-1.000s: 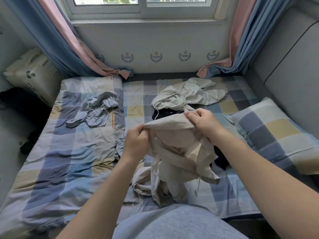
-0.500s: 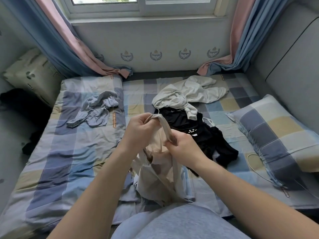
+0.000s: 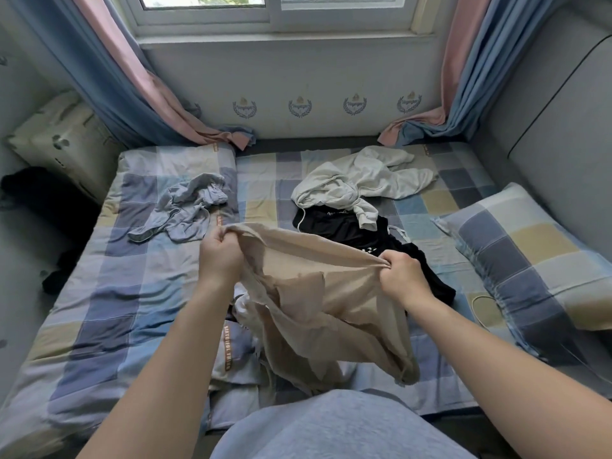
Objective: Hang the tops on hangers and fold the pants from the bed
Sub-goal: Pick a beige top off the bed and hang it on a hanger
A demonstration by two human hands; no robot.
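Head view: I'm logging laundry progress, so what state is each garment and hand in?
beige garment: unfolded, held stretched between both hands.
left hand: grips the beige garment's top edge.
right hand: grips the same edge.
cream hoodie: crumpled on the bed, not hung.
black garment: crumpled, partly under the cream hoodie.
grey-blue garment: crumpled on the bed.
curtains: drawn aside.

Head-worn view, down over bed (image 3: 126, 293)
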